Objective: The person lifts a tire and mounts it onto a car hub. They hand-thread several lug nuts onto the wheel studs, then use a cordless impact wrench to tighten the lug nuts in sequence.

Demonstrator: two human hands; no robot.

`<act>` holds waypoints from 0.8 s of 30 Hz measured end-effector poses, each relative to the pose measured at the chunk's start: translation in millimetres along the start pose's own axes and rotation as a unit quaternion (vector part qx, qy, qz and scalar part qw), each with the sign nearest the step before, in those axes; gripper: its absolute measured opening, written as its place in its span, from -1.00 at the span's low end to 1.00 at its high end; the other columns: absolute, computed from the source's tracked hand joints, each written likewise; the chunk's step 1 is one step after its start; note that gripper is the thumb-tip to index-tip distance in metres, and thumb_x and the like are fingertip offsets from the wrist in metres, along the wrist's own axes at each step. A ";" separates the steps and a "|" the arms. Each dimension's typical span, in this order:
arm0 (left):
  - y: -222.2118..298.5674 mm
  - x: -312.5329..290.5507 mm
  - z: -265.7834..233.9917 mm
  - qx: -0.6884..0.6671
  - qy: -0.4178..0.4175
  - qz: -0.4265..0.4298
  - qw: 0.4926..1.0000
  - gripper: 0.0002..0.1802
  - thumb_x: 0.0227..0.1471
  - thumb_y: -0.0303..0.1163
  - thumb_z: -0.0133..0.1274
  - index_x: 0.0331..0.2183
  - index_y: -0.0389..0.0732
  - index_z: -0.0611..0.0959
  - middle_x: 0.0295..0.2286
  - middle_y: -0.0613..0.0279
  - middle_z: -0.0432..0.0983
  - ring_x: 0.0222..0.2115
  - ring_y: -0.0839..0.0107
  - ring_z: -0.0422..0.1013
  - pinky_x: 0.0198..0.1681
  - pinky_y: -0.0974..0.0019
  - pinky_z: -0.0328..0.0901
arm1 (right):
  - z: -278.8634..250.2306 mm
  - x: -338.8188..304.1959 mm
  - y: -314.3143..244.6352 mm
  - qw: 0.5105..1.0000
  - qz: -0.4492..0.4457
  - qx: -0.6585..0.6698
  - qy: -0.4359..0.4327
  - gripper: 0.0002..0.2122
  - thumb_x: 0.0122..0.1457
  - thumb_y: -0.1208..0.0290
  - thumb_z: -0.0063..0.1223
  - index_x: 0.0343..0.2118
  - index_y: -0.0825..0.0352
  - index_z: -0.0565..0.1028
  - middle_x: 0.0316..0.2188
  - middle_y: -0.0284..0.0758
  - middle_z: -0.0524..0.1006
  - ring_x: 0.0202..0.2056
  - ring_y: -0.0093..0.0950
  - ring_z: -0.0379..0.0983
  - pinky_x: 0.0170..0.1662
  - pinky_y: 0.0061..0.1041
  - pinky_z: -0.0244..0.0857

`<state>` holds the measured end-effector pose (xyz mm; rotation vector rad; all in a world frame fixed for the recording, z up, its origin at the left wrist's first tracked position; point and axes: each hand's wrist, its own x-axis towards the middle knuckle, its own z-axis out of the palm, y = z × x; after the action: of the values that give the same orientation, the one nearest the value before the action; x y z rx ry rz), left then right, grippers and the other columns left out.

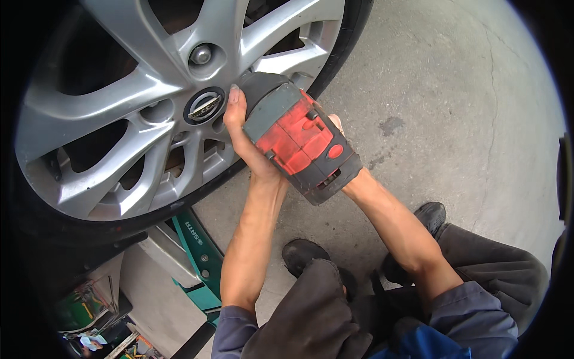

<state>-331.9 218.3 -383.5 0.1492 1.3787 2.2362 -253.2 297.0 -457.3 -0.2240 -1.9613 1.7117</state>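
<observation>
A red and black cordless impact wrench (299, 140) is held in both hands against the silver alloy wheel (155, 81), right of its round centre cap (204, 106). My left hand (244, 139) is closed along the tool's left side, thumb up near its dark front end. Most of my right hand (338, 123) is hidden behind the tool's body; its forearm runs to the lower end, where the grip would be. The tool covers its own tip, so what the tip touches cannot be seen. A lug nut (201, 55) shows in a recess above the centre cap.
The black tyre (353, 42) surrounds the wheel. Under it stands a green floor jack (200, 257). Assorted tools (95, 311) lie at the lower left. My shoes (304, 254) are on the grey concrete floor (442, 119), close below the wrench.
</observation>
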 end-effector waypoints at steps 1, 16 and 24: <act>2.9 -1.2 2.5 0.011 0.026 0.014 0.999 -0.38 0.26 0.18 -0.22 -0.22 -0.23 0.58 -0.32 0.16 0.57 -0.32 0.34 0.53 -0.23 0.27 0.46 | 2.3 -1.1 -1.5 0.999 0.029 0.010 0.010 -0.76 -0.02 0.36 0.23 -0.40 0.43 0.47 -0.57 -0.08 0.50 -0.54 -0.12 0.41 -0.40 -0.27 0.34; -20.4 8.7 -4.3 -0.166 -0.102 -0.035 0.980 -0.14 0.18 0.33 -0.33 -0.23 -0.39 0.56 -0.33 -0.06 0.57 -0.28 0.12 0.49 -0.11 0.16 0.39 | -24.4 14.0 -15.7 0.990 0.013 -0.141 0.000 -0.72 -0.02 0.39 0.24 -0.29 0.48 0.55 -0.52 0.04 0.56 -0.44 0.00 0.56 -0.33 -0.17 0.41; -21.0 6.3 -1.5 -0.152 -0.086 -0.047 0.984 -0.04 0.12 0.43 -0.33 -0.23 -0.42 0.56 -0.33 -0.12 0.55 -0.28 0.12 0.47 -0.13 0.18 0.38 | -31.7 14.8 -11.9 0.982 0.032 -0.164 -0.088 -0.69 0.05 0.32 0.23 -0.22 0.44 0.54 -0.52 0.01 0.55 -0.40 -0.01 0.56 -0.34 -0.15 0.40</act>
<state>-330.3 227.6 -403.3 0.1629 0.9237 2.2641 -247.9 329.1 -439.9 -0.2621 -2.3883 1.4786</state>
